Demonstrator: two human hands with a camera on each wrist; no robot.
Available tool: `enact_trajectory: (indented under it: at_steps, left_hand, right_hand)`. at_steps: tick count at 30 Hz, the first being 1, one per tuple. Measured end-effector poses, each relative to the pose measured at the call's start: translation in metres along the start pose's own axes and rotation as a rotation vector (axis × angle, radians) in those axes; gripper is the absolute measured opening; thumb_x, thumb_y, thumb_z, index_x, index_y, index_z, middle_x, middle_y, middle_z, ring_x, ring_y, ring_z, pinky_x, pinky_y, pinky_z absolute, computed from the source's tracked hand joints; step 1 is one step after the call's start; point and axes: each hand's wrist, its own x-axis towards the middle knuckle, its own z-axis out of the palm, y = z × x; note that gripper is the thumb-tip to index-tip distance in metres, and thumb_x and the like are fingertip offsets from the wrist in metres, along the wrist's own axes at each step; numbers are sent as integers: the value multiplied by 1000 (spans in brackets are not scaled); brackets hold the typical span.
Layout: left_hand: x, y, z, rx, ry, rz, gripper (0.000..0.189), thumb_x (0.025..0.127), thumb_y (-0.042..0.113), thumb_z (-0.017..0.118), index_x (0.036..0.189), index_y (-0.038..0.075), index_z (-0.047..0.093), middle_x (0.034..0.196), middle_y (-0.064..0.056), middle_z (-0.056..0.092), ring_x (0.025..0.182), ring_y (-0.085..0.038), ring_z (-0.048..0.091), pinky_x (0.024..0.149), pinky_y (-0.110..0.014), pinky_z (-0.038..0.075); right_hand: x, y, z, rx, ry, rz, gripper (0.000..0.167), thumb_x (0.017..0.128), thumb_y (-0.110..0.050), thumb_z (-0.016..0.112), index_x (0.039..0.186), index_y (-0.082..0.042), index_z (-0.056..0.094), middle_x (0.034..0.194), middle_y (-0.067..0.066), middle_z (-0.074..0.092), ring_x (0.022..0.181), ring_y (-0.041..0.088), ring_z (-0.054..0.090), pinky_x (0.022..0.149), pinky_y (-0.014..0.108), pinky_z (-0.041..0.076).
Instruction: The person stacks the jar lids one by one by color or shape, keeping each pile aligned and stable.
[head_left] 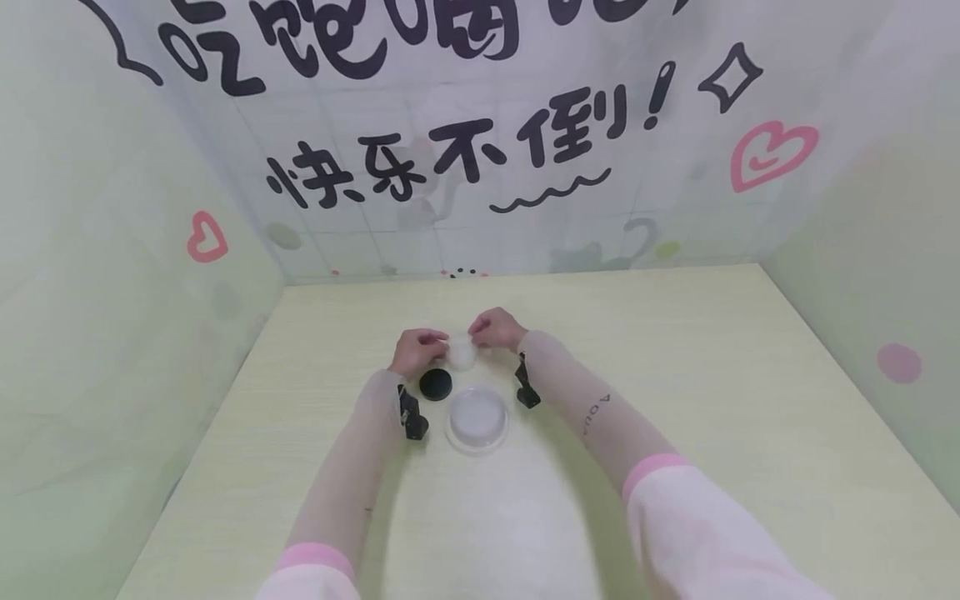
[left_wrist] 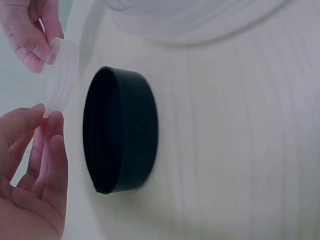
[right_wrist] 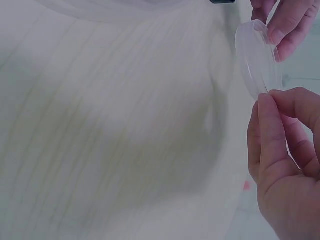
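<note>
Both hands pinch a thin, translucent round lid (head_left: 462, 353) by its rim, one hand on each side, near the far part of the table. My left hand (head_left: 420, 352) has its thumb and fingertips on the left edge of the lid (left_wrist: 64, 75). On the opposite edge, the thumb and fingertips of my right hand (head_left: 497, 328) grip the rim; the right wrist view shows this hand (right_wrist: 282, 145) with the lid (right_wrist: 254, 57) tilted on its side. Just below the left hand lies a black round cap (head_left: 436, 385), its hollow side visible in the left wrist view.
Nearer to me than the cap stands a wide, clear round container (head_left: 478, 418). The pale wood-grain table (head_left: 675, 400) is bordered by a printed backdrop (head_left: 465, 242) at the back and on both sides. Each wrist carries a small black camera mount (head_left: 528, 392).
</note>
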Motion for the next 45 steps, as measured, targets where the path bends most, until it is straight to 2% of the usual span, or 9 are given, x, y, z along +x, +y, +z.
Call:
enact_trajectory:
  at_steps: [4, 9, 14, 21, 28, 33, 45]
  left_hand:
    - [-4, 6, -4, -7, -25, 0, 24, 81, 7, 62, 105, 1, 62, 93, -14, 63, 76, -17, 60, 71, -28, 50]
    - [-11, 14, -9, 0, -53, 12, 25, 82, 8, 62, 106, 1, 62, 94, -13, 62, 74, -16, 59, 70, -28, 50]
    - [-17, 18, -14, 1, -90, 25, 25, 82, 7, 62, 106, 0, 61, 91, -13, 61, 67, -13, 59, 66, -25, 50]
    - [-24, 19, -15, 15, -131, 30, 26, 82, 7, 62, 107, -1, 60, 89, -12, 58, 64, -11, 59, 65, -25, 51]
    - [-30, 19, -15, 23, -194, 19, 28, 82, 6, 61, 109, -2, 58, 92, -14, 59, 66, -13, 62, 63, -25, 51]
    - [-37, 18, -13, 41, -234, 15, 27, 82, 6, 62, 107, -1, 59, 89, -13, 60, 67, -14, 62, 66, -28, 52]
    - [-46, 10, -8, 54, -324, 83, 25, 80, 6, 63, 104, -2, 61, 79, -9, 60, 62, -15, 62, 60, -29, 52]
  right_hand:
    - [-26, -21, -4, 39, 2, -23, 19, 79, 3, 60, 97, 7, 60, 92, 14, 61, 77, 17, 57, 71, 25, 49]
    - [-34, -30, -7, 80, -33, -30, 20, 80, 4, 60, 99, 8, 60, 99, 16, 60, 84, 19, 58, 75, 25, 49]
    - [-39, -35, -10, 47, -51, -42, 17, 80, 2, 60, 97, 5, 62, 93, 12, 61, 81, 16, 58, 72, 20, 49]
    - [-52, -43, -13, -12, -93, -48, 18, 80, 0, 61, 98, 4, 61, 90, 10, 61, 81, 16, 58, 73, 23, 49]
    - [-60, -39, -13, -27, -149, -40, 23, 80, -1, 61, 102, 6, 59, 89, 9, 61, 80, 15, 58, 73, 22, 49]
    - [-68, -35, -12, -18, -182, -35, 19, 80, 0, 60, 99, 4, 59, 87, 9, 61, 80, 15, 58, 73, 23, 49]
    - [-83, -24, -7, -13, -228, -64, 17, 79, 1, 60, 96, 4, 59, 86, 9, 60, 77, 16, 59, 71, 24, 50]
